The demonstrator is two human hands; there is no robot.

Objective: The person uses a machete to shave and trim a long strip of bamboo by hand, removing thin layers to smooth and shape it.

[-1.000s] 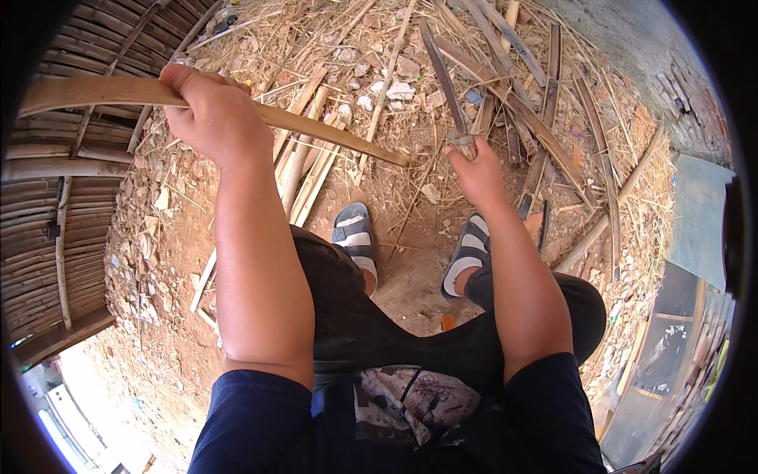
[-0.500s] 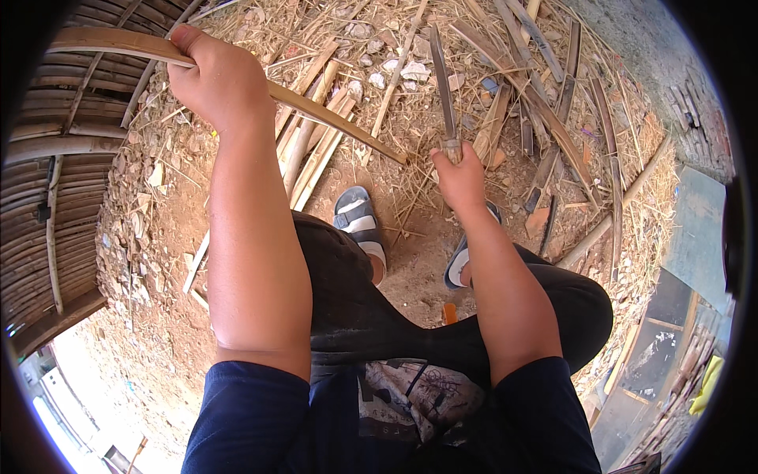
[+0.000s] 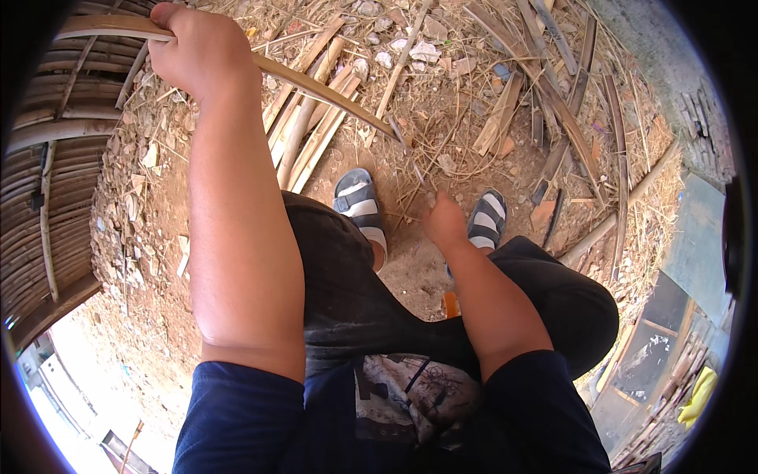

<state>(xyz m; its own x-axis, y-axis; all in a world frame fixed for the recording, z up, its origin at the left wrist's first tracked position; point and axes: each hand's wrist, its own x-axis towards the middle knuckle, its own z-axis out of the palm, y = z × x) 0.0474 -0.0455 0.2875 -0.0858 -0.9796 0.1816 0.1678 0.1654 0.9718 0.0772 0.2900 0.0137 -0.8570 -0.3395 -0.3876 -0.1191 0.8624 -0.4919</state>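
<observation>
Head view, left hand (image 3: 201, 51) clamped on long curved bamboo strip (image 3: 316, 83), right hand (image 3: 444, 221) fisted, contents unclear.

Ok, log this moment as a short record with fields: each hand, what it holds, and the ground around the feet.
left hand: raised, gripping a long curved bamboo strip
right hand: low between the sandalled feet, closed; what it holds is hidden
posture: seated, knees apart
ground: bare dirt with split bamboo pieces, shavings and dry straw
left side: stacked bamboo slats

No packages, labels, signs or screens show anywhere here.
</observation>
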